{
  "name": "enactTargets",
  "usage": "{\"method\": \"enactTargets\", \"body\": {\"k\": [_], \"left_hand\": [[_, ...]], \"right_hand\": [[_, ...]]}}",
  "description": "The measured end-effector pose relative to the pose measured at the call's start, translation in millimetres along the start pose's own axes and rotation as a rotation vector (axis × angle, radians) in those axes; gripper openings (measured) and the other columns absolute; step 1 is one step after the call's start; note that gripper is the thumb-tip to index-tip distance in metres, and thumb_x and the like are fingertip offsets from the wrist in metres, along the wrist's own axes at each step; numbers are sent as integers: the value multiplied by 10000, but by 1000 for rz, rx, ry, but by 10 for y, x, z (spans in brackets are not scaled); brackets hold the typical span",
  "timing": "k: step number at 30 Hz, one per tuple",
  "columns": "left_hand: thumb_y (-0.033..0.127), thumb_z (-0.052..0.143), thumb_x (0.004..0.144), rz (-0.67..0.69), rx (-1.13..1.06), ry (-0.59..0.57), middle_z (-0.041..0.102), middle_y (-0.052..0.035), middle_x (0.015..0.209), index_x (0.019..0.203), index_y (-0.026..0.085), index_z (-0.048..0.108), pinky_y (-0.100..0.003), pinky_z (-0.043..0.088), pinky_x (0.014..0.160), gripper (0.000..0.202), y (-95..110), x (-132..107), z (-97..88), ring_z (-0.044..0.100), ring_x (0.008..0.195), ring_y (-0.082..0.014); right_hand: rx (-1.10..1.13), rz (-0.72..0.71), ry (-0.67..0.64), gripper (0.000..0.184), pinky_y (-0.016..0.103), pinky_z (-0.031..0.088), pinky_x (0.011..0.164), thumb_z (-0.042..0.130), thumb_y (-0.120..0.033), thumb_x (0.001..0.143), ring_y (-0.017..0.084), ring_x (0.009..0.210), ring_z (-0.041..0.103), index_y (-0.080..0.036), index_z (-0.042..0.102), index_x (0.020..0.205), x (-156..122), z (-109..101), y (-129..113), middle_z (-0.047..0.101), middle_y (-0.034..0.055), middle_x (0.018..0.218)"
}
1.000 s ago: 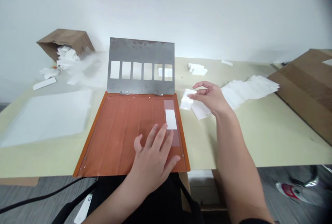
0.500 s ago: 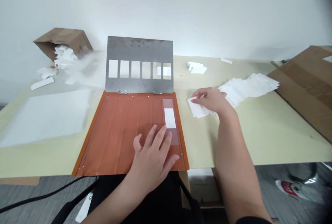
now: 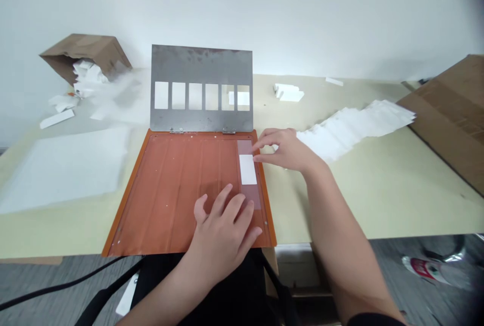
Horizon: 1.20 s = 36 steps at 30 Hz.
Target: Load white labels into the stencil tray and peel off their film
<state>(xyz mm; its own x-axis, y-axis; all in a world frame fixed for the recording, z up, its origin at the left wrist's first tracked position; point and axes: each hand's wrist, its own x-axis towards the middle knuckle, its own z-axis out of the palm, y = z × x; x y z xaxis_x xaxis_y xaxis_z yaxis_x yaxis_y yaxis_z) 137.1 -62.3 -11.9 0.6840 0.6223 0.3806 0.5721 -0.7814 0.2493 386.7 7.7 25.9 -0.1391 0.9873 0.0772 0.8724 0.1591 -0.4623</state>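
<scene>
My left hand (image 3: 223, 230) rests over the lower right of an orange board (image 3: 181, 190), fingers spread and bent, holding nothing I can see. On the board's right side a white card (image 3: 248, 170) lies on a longer translucent strip (image 3: 250, 199). My right hand (image 3: 283, 149) reaches over the board's right edge, thumb and forefinger slightly apart at the card's upper right corner; I cannot tell whether they touch it. Behind and beneath this hand runs a fanned row of white cards (image 3: 351, 129). Hinged to the board, a grey metal plate (image 3: 202, 66) with several rectangular windows stands raised.
A clear sheet (image 3: 68, 170) lies left on the table (image 3: 325, 210). An open brown box (image 3: 98, 49) with white scraps sits back left. White blocks (image 3: 289, 92) stand behind the cards. A large cardboard box (image 3: 449, 114) is at right, a bottle (image 3: 434, 270) below on the floor.
My right hand has moved left from the near end of the card row to the card on the board. My left hand stays nearly in place. The view has shifted slightly.
</scene>
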Motion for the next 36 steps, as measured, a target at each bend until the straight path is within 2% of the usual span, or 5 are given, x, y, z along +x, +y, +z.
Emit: {"method": "enactTargets", "body": {"k": [3, 10, 19, 30, 36], "left_hand": [[406, 506, 989, 18, -21, 13, 736, -38, 1135, 1122, 213, 674, -490, 82, 1142, 288, 12, -4, -3, 568, 1248, -288], [407, 545, 968, 40, -45, 7, 736, -22, 1105, 1105, 223, 678, -489, 81, 1140, 266, 34, 3, -24, 567, 1235, -287], [433, 497, 980, 24, 0, -28, 676, -83, 1180, 1073, 217, 692, -521, 166, 1078, 305, 41, -1, -6, 576, 1194, -290], [484, 377, 1010, 24, 147, -102, 679, -94, 1135, 1310, 173, 596, -536, 295, 930, 484, 51, 102, 37, 548, 1050, -296], [493, 400, 1004, 42, 145, -168, 656, -109, 1259, 1460, 153, 461, -511, 357, 897, 572, 82, 148, 20, 512, 1098, -294]], "right_hand": [[88, 11, -44, 99, 409, 251, 875, 763, -360, 804, 224, 954, 620, -282, 768, 864, 26, 56, -59, 694, 0, 969], [67, 47, -104, 129, 406, 213, 868, 789, -356, 781, 243, 1009, 599, -273, 767, 877, 43, 95, -72, 688, 0, 949], [15, 71, -138, 97, 405, 209, 857, 788, -347, 779, 225, 970, 599, -259, 752, 798, 64, 107, -108, 702, -10, 933], [21, 88, -146, 85, 411, 214, 857, 777, -329, 776, 229, 947, 594, -255, 741, 754, 68, 109, -120, 695, -5, 909], [3, 91, -149, 76, 412, 225, 854, 774, -327, 779, 226, 955, 601, -256, 745, 774, 72, 113, -117, 697, -9, 930]]}}
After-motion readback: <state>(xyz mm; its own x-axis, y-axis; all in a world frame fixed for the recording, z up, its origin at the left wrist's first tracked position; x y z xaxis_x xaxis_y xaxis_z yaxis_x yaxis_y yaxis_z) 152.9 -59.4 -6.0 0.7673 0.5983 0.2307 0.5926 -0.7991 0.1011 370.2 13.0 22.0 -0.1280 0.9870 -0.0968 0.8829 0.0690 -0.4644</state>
